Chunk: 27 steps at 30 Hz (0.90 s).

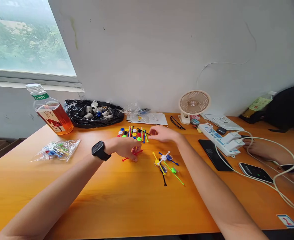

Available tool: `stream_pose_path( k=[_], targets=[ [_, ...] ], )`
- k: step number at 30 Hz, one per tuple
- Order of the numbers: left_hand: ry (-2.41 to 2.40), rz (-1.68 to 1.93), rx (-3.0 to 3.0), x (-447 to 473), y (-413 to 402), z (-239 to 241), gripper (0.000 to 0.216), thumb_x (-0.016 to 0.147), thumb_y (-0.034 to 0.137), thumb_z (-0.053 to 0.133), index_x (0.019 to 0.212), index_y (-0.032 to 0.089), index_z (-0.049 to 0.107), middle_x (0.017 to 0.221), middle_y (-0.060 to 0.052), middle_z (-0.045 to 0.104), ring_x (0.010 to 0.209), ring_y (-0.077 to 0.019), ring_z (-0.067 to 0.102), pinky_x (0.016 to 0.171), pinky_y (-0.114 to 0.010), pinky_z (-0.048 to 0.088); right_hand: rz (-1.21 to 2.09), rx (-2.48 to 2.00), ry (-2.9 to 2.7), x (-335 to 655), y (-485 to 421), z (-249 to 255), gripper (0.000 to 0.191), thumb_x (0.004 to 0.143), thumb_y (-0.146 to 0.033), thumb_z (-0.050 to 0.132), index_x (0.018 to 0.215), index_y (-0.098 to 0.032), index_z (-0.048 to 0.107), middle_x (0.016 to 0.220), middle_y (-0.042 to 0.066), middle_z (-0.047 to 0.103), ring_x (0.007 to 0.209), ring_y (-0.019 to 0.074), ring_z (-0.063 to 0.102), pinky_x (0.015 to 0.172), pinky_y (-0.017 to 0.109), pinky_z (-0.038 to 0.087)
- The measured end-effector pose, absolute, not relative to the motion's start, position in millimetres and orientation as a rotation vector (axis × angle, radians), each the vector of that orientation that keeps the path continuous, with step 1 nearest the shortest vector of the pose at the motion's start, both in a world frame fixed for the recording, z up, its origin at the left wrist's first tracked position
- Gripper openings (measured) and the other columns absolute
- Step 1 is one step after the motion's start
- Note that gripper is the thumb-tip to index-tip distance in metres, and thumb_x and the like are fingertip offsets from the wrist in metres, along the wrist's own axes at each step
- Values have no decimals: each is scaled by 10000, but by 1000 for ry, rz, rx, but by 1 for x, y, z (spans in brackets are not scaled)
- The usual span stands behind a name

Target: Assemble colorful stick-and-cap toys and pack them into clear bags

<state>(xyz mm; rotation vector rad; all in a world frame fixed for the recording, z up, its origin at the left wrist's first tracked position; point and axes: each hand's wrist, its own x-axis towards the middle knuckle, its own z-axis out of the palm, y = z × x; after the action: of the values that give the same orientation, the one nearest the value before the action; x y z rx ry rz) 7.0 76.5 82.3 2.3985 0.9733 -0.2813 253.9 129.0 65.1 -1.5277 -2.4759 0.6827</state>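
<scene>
Head view, brown surface (112, 206) set against a wall (149, 60). Left hand (125, 147): grip pinched on one red arrow (138, 152), low over the surface, in front of the loose discs (127, 133). Right hand (163, 133): grip released, fingers half curled, nothing held; just beside the loose sticks (146, 136).

Handling, red arrow: judged light, thin plastic, fairly stiff, smooth, liable to snap if bent hard. Best taken at the middle rather than by the narrow tips.

Count:
- Red arrow: one, in hand.
- Arrows grouped in front of the right hand: five, namely one yellow arrow (157, 162), one white arrow (164, 157), one blue arrow (170, 158), one green arrow (174, 170), one black arrow (164, 180); partly overlapping.
- Loose discs: perhaps a dozen, too small and partly hidden for a sure tally.
- Loose sticks: several, bunched, not countable.
- Clear bag (58, 150) of coloured parts: one, far left.
- Bottle (54, 118): one.
- Black bag (77, 116): one.
- Fan (194, 102): one.
- Power strip (218, 140): one.
- Wristwatch (101, 151): one, left wrist.
</scene>
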Motion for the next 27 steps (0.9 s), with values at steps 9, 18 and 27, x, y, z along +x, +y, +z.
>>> stream_pose_path(
  k=[9, 18, 27],
  targets=[
    [1007, -312, 2365, 1, 79, 91, 231, 847, 339, 807, 895, 208, 623, 892, -3, 745, 704, -158, 639, 583, -264, 359, 385, -1533, -2294, 229, 137, 21, 259, 936, -57, 592, 1161, -148, 683, 1095, 121, 745, 925, 198, 668, 818, 268, 459],
    [1020, -325, 2383, -2, 87, 82, 232, 853, 361, 807, 943, 205, 661, 917, -10, 757, 737, -163, 644, 608, -256, 373, 421, -1639, -2189, 230, 140, 26, 282, 926, -26, 575, 1162, -145, 672, 1186, 168, 742, 1096, 245, 679, 906, 294, 468],
    [883, -274, 2345, -3, 91, 81, 183, 848, 363, 792, 945, 210, 767, 828, -17, 753, 682, -151, 638, 601, -241, 413, 907, -1766, -2078, 225, 135, 32, 108, 918, -237, 732, 974, -161, 681, 631, 56, 729, 549, 207, 695, 543, 274, 505]
  ],
)
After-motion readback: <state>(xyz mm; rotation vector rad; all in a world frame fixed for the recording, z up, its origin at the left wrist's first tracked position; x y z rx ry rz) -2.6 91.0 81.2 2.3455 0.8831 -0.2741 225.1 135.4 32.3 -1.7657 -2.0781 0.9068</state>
